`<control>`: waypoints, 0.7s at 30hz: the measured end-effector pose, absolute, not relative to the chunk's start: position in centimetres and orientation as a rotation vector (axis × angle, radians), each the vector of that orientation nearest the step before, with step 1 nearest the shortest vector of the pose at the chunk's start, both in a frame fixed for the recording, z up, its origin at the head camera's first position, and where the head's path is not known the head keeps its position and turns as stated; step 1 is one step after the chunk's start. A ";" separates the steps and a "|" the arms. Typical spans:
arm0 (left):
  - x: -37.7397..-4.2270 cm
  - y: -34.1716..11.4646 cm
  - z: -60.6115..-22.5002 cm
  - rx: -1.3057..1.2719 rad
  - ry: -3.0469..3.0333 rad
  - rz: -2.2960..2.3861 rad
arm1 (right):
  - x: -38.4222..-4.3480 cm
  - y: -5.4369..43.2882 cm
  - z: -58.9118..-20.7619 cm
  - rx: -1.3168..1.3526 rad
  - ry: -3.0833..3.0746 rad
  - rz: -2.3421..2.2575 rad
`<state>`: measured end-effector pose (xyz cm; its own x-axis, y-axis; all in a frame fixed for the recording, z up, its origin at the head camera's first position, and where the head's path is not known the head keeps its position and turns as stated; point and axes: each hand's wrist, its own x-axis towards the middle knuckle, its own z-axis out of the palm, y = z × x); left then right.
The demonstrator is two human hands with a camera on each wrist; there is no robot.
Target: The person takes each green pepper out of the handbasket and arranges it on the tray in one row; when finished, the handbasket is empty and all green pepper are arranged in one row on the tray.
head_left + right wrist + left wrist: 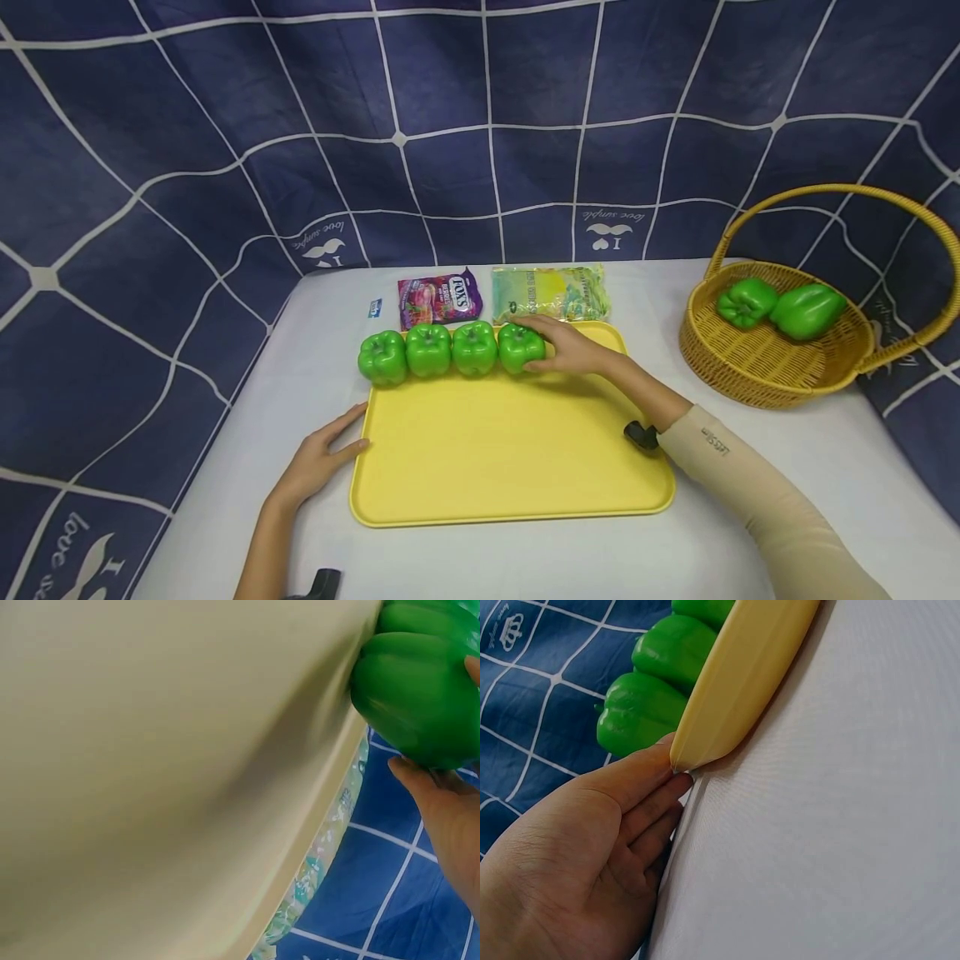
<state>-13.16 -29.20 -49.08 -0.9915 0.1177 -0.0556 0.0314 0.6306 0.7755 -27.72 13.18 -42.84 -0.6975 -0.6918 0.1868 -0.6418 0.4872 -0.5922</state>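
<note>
Several green bell peppers (pixel 428 350) stand in a row along the far edge of a yellow tray (pixel 510 450). My right hand (pixel 566 346) grips the rightmost bell pepper (pixel 520 350), thumb on the near side and fingers over the far side. In the right wrist view this bell pepper (pixel 412 690) is at the tray's rim, with part of the hand cut off by the frame. At the tray's left edge, my left hand (pixel 318 458) holds the rim, thumb laid over it. The left wrist view shows its fingers (pixel 656 806) low against the tray's corner.
Behind the tray lie a purple candy bag (pixel 440 298), a yellow-green packet (pixel 551 292) and a small blue wrapper (pixel 375 308). A wicker basket (pixel 750 379) with a tall handle stands at the right, two green peppers (pixel 808 312) inside. A dark blue checked curtain (pixel 450 83) hangs behind.
</note>
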 end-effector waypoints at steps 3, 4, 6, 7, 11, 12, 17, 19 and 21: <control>-13.2 -29.2 -49.0 0.126 2.746 1.303 | -27.7 13.1 -42.8 -1.197 2.642 -1.008; -13.1 -29.2 -49.0 0.126 2.746 1.303 | -27.7 13.1 -42.8 -1.200 2.640 -1.013; -13.1 -29.1 -49.0 0.126 2.743 1.306 | -27.7 13.0 -42.9 -1.202 2.636 -1.020; -13.1 -29.1 -48.9 0.128 2.741 1.311 | -27.7 13.0 -42.9 -1.198 2.634 -1.023; -13.1 -29.1 -48.9 0.132 2.735 1.326 | -27.6 12.9 -42.9 -1.190 2.622 -1.037; -13.1 -29.1 -48.9 0.134 2.734 1.330 | -27.6 12.9 -42.9 -1.189 2.618 -1.044; -13.1 -29.2 -49.0 0.138 2.738 1.326 | -27.6 12.7 -42.8 -1.205 2.609 -1.054; -13.1 -29.2 -49.0 0.140 2.737 1.328 | -27.6 12.7 -42.8 -1.199 2.611 -1.047; -13.1 -29.2 -49.0 0.141 2.740 1.328 | -27.6 12.6 -42.8 -1.192 2.611 -1.042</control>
